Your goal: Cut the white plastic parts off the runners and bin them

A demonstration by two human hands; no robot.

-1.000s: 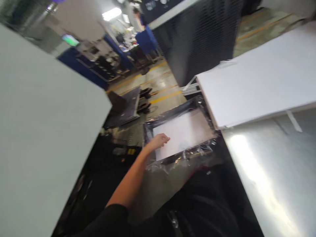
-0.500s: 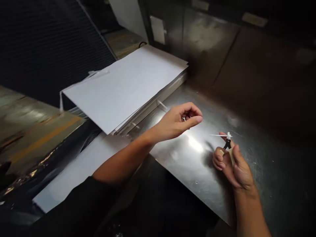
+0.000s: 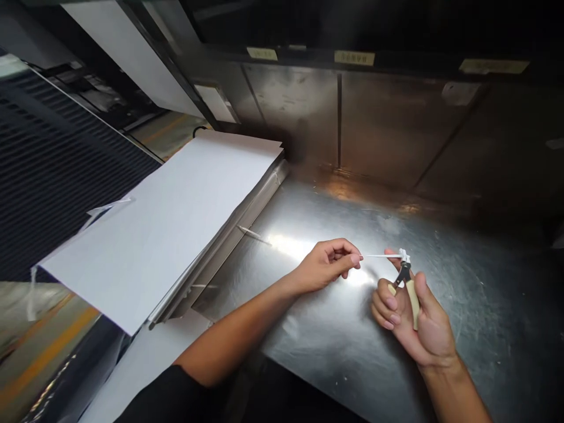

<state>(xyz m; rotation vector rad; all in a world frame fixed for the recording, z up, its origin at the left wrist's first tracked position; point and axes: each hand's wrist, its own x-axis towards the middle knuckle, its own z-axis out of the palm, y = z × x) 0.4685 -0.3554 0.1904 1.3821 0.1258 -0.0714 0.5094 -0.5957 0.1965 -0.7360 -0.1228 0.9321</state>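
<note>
My right hand (image 3: 408,314) is wrapped round cutters (image 3: 404,275) with pale yellow handles and a black head. At the cutters' jaws sits a small white plastic piece (image 3: 404,256), whose thin stem points left. The fingertips of my left hand (image 3: 332,263) are pinched on the free end of that stem. Both hands are above a shiny metal table (image 3: 308,335).
A stack of large white sheets (image 3: 176,217) lies at the left on a metal-edged support, with thin rods sticking out towards the table. Behind the table stands a metal panel wall (image 3: 379,129) with yellow labels. A dark ribbed surface (image 3: 53,176) is at the far left.
My left hand has come up to the white piece and pinched its stem end. The view has turned, so the sheets sit lower and further left.
</note>
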